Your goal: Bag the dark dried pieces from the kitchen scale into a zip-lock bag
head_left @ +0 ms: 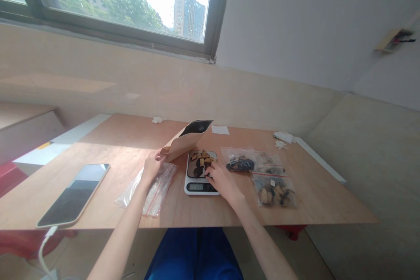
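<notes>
My left hand [153, 164] grips the bottom of a brown paper pouch [185, 139], which is tilted with its open dark mouth up and to the right, over a small white kitchen scale [200, 186]. Brown and dark snack pieces [201, 161] lie piled on the scale's platform. My right hand [220, 178] rests on the scale's right side with its fingers curled at the pieces; what they pinch is too small to make out.
A stack of empty zip bags [154, 187] lies under my left wrist. Three filled zip bags [274, 190] sit right of the scale. A phone [75, 194] on a cable lies at the front left. Paper scraps [220, 130] lie near the wall.
</notes>
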`<act>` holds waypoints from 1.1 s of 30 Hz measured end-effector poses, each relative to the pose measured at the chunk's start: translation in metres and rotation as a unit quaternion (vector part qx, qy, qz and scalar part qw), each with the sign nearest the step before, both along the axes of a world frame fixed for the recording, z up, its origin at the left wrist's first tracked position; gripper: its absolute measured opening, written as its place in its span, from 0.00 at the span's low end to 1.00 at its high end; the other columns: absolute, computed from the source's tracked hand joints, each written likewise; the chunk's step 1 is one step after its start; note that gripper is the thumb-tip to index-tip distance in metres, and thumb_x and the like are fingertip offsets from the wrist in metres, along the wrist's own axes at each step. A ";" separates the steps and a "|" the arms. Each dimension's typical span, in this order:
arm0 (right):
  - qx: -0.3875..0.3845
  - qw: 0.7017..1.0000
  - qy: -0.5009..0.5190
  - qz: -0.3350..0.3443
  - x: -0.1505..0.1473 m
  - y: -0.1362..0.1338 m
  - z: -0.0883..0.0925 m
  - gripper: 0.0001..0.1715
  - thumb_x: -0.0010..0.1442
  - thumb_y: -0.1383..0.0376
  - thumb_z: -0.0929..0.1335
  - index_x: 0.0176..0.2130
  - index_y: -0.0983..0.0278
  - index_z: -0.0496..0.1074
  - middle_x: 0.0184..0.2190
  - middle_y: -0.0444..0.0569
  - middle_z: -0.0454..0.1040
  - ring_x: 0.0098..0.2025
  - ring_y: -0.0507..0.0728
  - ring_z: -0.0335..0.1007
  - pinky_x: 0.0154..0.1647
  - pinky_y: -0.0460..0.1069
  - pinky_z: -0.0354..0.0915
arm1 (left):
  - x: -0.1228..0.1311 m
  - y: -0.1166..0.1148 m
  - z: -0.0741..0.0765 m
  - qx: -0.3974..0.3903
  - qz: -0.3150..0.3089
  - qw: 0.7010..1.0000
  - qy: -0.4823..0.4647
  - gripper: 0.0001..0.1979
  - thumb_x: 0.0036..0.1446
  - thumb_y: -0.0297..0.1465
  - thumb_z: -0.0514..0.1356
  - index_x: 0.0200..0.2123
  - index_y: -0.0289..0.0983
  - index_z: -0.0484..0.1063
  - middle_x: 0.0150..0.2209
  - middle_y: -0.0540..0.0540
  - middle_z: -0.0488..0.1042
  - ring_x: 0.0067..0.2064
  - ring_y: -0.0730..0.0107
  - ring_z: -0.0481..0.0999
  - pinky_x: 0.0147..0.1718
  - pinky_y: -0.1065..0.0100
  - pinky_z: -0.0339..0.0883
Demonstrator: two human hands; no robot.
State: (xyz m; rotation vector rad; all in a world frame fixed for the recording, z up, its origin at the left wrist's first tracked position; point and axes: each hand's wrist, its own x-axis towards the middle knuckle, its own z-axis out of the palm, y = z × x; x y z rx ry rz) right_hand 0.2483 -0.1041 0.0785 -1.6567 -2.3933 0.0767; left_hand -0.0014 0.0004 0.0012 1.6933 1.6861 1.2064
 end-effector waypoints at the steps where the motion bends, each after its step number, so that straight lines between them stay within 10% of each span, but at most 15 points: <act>1: 0.004 1.000 0.022 0.005 0.000 0.000 0.003 0.08 0.57 0.72 0.64 0.33 0.65 0.73 0.35 0.51 0.69 0.39 0.57 0.68 0.42 0.50 0.62 | 0.000 0.000 0.000 0.001 0.000 1.000 -0.002 0.22 0.45 0.43 0.56 0.40 0.35 0.72 0.35 0.42 0.74 0.31 0.64 0.74 0.33 0.66 0.67; 12: 0.204 0.907 0.358 0.082 -0.009 0.020 0.073 0.08 0.59 0.62 0.64 0.35 0.59 0.73 0.35 0.46 0.62 0.41 0.53 0.64 0.43 0.48 0.63 | -0.001 -0.004 0.000 0.027 -0.040 0.999 0.004 0.22 0.46 0.29 0.51 0.46 0.38 0.72 0.39 0.45 0.74 0.30 0.71 0.71 0.35 0.69 0.67; 33: 0.162 0.934 0.306 0.093 0.005 0.009 0.060 0.11 0.59 0.68 0.64 0.42 0.57 0.70 0.39 0.47 0.64 0.45 0.54 0.63 0.48 0.51 0.62 | -0.002 0.000 -0.006 0.007 -0.052 0.998 -0.018 0.24 0.46 0.30 0.49 0.47 0.38 0.72 0.42 0.45 0.75 0.36 0.66 0.73 0.38 0.67 0.66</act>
